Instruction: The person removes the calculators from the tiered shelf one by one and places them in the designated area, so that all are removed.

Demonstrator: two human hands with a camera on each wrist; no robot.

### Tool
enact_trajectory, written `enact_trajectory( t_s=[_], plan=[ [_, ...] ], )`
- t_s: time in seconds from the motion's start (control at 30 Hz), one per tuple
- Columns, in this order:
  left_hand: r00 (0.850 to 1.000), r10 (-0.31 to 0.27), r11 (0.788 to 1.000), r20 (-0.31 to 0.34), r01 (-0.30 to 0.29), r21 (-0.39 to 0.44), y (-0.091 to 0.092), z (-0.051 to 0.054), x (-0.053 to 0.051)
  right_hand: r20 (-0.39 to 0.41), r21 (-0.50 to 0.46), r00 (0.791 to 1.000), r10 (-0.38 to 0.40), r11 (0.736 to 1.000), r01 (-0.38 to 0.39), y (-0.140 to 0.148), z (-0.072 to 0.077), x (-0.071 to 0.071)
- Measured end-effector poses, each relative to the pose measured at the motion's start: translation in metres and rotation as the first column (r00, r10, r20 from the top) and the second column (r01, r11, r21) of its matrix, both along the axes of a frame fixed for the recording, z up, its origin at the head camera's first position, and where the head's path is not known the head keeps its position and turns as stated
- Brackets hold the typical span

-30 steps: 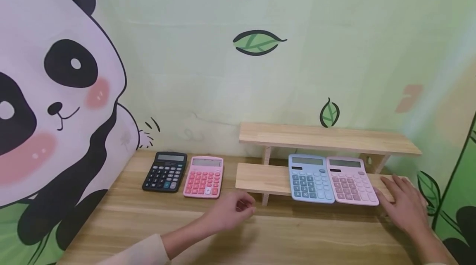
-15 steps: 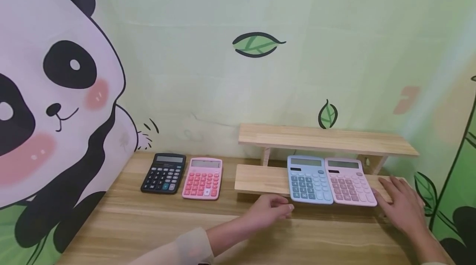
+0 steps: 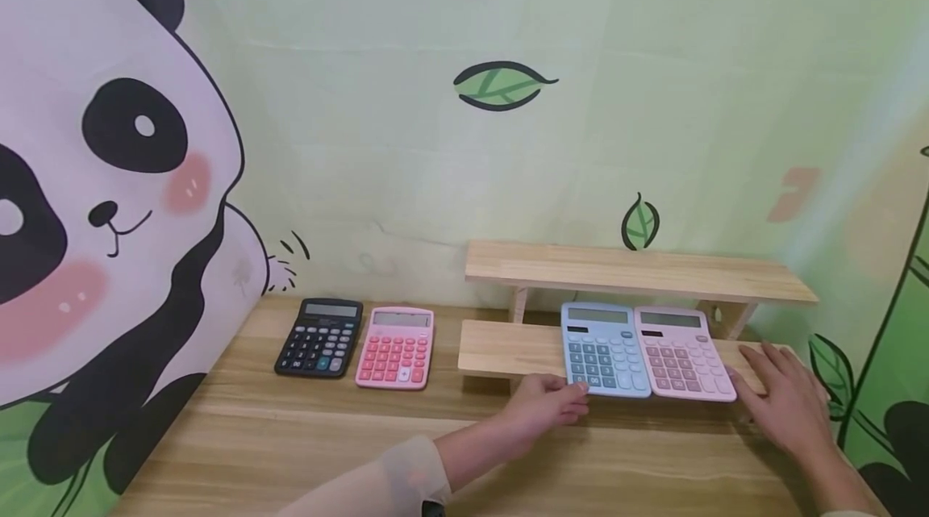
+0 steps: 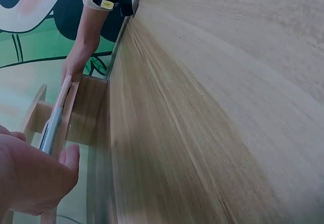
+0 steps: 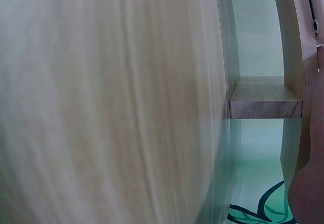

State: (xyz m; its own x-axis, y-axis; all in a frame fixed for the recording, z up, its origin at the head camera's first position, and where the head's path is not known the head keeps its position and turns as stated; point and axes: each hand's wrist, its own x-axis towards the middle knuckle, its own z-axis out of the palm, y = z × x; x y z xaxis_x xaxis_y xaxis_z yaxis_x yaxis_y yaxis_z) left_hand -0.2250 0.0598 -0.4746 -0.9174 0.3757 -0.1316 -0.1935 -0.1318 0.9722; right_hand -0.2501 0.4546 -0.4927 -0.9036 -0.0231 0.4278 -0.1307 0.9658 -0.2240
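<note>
The blue calculator [image 3: 601, 349] leans on the lower shelf [image 3: 508, 346], with the pale pink calculator [image 3: 682, 356] close against its right side. My left hand [image 3: 543, 412] pinches the blue calculator's lower left corner, its thumb near the bottom keys; in the left wrist view this hand [image 4: 38, 173] has digits on both sides of the calculator's edge. Over the lower shelf's right end lies my right hand [image 3: 791, 404], fingers spread, thumb beside the pale pink calculator's lower right edge. Only part of the right hand [image 5: 309, 188] shows in the right wrist view.
A black calculator [image 3: 319, 338] and a bright pink calculator [image 3: 396, 348] lie on the wooden table [image 3: 290, 436] to the left. Above and behind the lower shelf runs an upper shelf [image 3: 639, 271]. A panda-printed cloth [image 3: 348, 138] hangs at the back.
My left hand has moved right, from in front of the bright pink calculator to the blue calculator's lower left corner, and taken hold there. The right hand and all the calculators have stayed in place.
</note>
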Motion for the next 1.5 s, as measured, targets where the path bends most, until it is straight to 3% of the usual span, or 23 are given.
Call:
enact_trajectory(
  t_s=[0.3, 0.67, 1.0, 1.3, 1.5],
  plan=[
    [0.998, 0.045, 0.997, 0.045, -0.048, 0.053, 0.004, -0.007, -0.003, 0.009, -0.004, 1.000, -0.011, 1.000, 0.011, 0.002, -0.003, 0.000],
    [0.993, 0.108, 0.991, 0.051, -0.112, 0.073, 0.005, -0.011, -0.003, 0.002, -0.002, 1.000, -0.012, 1.000, 0.012, 0.000, 0.000, -0.003],
    [0.994, 0.084, 0.994, 0.066, -0.089, 0.069, -0.003, -0.013, -0.002, -0.011, -0.004, 1.000, -0.008, 1.000, 0.007, 0.000, 0.000, 0.000],
    [0.996, -0.031, 0.999, 0.090, 0.028, 0.026, -0.013, -0.009, 0.001, -0.008, -0.003, 1.000, -0.012, 1.000, 0.011, 0.000, 0.000, -0.001],
    [0.994, -0.024, 0.999, 0.111, 0.020, 0.038, -0.012, -0.012, -0.001, 0.001, 0.000, 1.000, -0.014, 1.000, 0.014, -0.002, 0.001, 0.000]
  ],
)
